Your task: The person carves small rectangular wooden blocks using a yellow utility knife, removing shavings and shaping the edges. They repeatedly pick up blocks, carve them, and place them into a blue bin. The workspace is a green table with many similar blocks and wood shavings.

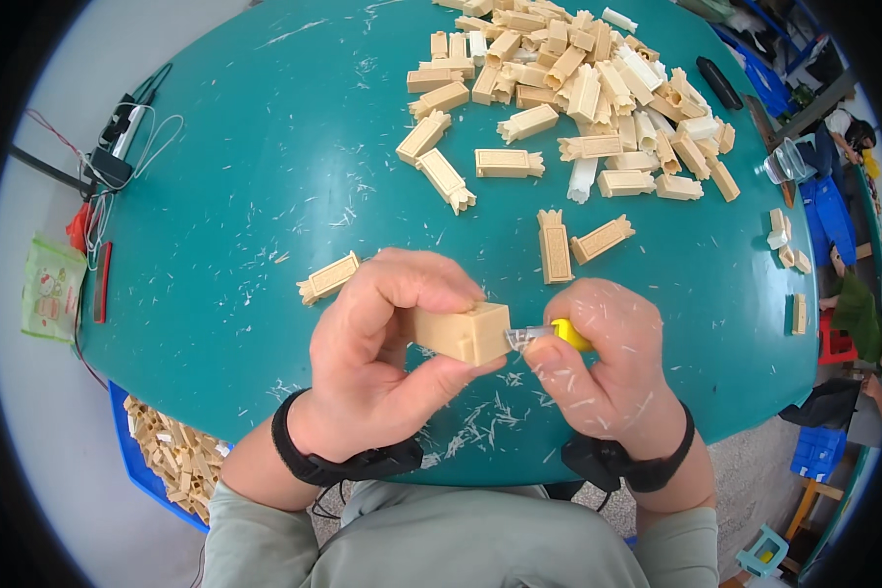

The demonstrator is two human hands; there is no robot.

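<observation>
My left hand (387,343) is closed round a beige plastic block-shaped part (465,331), its square end turned toward the right. My right hand (606,363) grips a yellow utility knife (570,334). The knife's blade lies at the right edge of the part's end, and white shavings cling to the blade and to my right hand. Just left of my left hand lies another beige part (329,278). Beyond my hands two more parts, one upright (554,247) and one slanted (602,240), lie on the green table. Thin shavings (480,426) are scattered beneath my wrists.
A large heap of beige and white parts (583,93) covers the far right of the green table (206,245). A black cylindrical object (719,83) and a clear plastic cup (784,163) are near the right edge. A blue crate (152,490) of parts stands lower left. Cables and a power strip (122,137) hang left.
</observation>
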